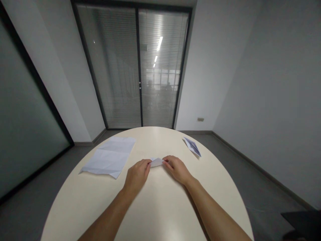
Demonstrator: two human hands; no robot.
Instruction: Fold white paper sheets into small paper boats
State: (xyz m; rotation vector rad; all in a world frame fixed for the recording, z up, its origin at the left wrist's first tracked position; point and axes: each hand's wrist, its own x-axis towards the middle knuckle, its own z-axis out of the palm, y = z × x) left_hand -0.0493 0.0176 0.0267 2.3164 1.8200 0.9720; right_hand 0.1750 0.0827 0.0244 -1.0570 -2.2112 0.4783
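A small folded piece of white paper (156, 162) is held between both hands near the middle of the round table. My left hand (138, 174) pinches its left end, fingers closed. At its right end, the thumb and fingers of my right hand (177, 168) are closed on the paper. Left of my hands lies a larger white sheet (111, 155) with crease lines and slightly raised edges. A folded paper with a dark printed picture (192, 147) rests toward the right far edge.
The cream round table (155, 207) extends beneath both forearms. Beyond it stand glass panels with blinds (120, 73). A dark object (303, 222) shows at the lower right, off the table.
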